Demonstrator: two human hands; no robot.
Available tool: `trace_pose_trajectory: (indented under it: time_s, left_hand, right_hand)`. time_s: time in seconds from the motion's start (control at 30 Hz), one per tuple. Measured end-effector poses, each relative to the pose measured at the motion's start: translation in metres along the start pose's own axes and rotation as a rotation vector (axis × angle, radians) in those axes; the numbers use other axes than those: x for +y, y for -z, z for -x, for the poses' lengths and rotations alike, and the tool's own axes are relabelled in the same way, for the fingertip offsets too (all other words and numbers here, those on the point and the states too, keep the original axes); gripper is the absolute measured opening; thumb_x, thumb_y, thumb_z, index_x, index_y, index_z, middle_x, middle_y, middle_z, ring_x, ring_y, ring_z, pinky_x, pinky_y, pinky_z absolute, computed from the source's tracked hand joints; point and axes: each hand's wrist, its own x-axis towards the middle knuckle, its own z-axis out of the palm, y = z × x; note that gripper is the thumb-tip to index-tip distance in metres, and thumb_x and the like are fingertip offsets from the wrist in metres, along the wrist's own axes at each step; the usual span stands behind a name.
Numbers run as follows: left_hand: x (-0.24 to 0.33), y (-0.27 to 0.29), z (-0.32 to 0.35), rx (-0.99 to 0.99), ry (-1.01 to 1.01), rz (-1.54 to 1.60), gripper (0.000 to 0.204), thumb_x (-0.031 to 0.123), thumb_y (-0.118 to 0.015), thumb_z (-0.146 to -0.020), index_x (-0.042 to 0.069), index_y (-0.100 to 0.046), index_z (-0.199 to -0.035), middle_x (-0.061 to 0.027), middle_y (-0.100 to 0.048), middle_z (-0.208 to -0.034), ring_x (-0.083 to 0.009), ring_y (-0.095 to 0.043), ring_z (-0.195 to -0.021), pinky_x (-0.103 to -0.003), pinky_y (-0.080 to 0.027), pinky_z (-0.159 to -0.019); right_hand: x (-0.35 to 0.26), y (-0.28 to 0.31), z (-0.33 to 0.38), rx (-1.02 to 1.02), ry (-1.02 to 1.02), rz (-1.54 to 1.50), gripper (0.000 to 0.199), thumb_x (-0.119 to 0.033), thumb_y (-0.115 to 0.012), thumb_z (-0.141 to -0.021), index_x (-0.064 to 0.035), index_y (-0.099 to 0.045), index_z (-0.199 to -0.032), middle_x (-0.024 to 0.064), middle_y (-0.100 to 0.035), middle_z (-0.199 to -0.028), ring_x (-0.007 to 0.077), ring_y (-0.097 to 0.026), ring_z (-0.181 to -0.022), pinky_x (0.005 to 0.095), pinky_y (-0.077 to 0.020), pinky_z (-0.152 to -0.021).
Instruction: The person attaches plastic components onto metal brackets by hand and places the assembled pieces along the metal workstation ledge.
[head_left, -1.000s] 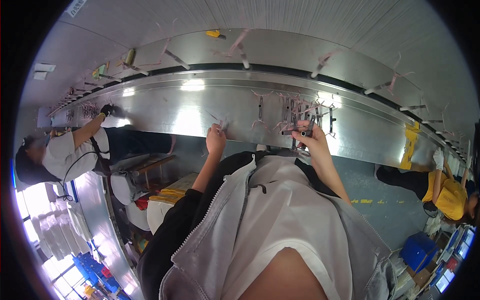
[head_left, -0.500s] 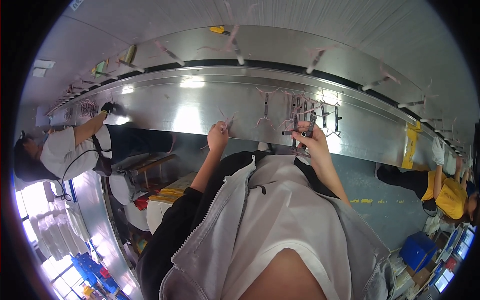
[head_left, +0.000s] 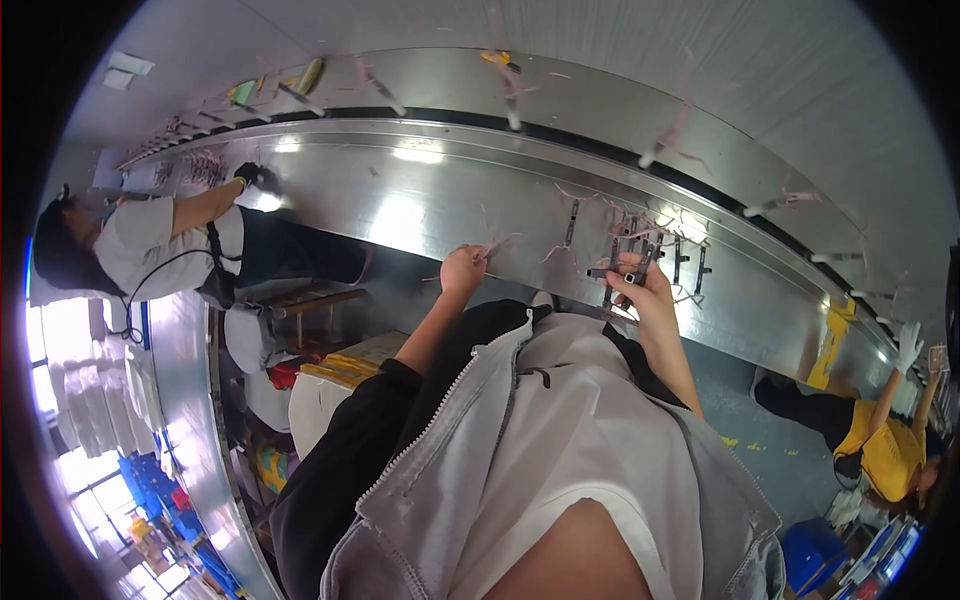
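Several dark bars (head_left: 571, 225) lie on metal bench (head_left: 330, 195), just beyond right hand (head_left: 648, 290); its fingers clasp similar pieces (head_left: 648, 260). Left hand (head_left: 462, 268) pinches pink strings (head_left: 497, 246) near bench edge. Apparent step: handling pieces; next move likely calls for steady grip.

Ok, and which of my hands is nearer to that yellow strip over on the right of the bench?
Right. Your right hand is to the left of the yellow strip; your left hand is farther left, beyond the right one.

From the head, a wide fisheye looks down over torso (head_left: 580, 430) and bench (head_left: 330, 200).
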Motion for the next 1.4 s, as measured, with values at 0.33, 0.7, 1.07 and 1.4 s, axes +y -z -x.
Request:
trace_pose_trajectory:
  time_s: [0.33, 0.7, 1.07, 1.4]
  left_hand:
    - [-0.115, 0.079, -0.042, -0.043, 0.015, -0.058, 0.016, 0.017, -0.063, -0.073, 0.011, -0.068, -0.086, -0.0145, -0.063, -0.082, -0.0306, -0.063, -0.071, -0.038, -0.049, -0.065]
    - [-0.229, 0.16, -0.07, 0.042, -0.017, -0.13, 0.018, 0.021, -0.06, -0.075, 0.013, -0.066, -0.089, -0.0154, -0.061, -0.071, -0.034, -0.059, -0.067, -0.042, -0.046, -0.061]
    - [-0.337, 0.244, -0.105, -0.027, 0.189, -0.077, 0.018, 0.025, -0.059, -0.075, 0.012, -0.064, -0.085, -0.0163, -0.059, -0.069, -0.0355, -0.059, -0.067, -0.043, -0.046, -0.059]
    - [-0.45, 0.315, -0.138, -0.029, 0.237, -0.049, 0.014, 0.024, -0.059, -0.074, 0.016, -0.066, -0.081, -0.0151, -0.061, -0.07, -0.0348, -0.06, -0.068, -0.043, -0.048, -0.06]
  right_hand:
    - [0.014, -0.136, -0.039, -0.047, 0.028, 0.009, 0.033, -0.004, -0.064, -0.076, -0.0028, -0.051, -0.107, 0.0086, -0.064, -0.093, 0.0146, -0.061, -0.08, 0.0232, -0.0418, -0.059]
    - [0.024, -0.277, -0.071, -0.072, 0.014, 0.008, 0.033, -0.004, -0.064, -0.076, -0.0032, -0.051, -0.106, 0.0087, -0.064, -0.094, 0.0146, -0.061, -0.079, 0.0232, -0.0418, -0.06]
    - [0.041, -0.418, -0.093, -0.052, -0.007, -0.016, 0.033, -0.002, -0.064, -0.076, -0.003, -0.053, -0.107, 0.0066, -0.062, -0.091, 0.014, -0.061, -0.08, 0.0234, -0.0427, -0.059]
    - [0.06, -0.551, -0.117, -0.063, -0.003, 0.005, 0.034, -0.003, -0.065, -0.075, -0.0032, -0.053, -0.107, 0.0048, -0.061, -0.09, 0.0139, -0.061, -0.08, 0.023, -0.0424, -0.059]
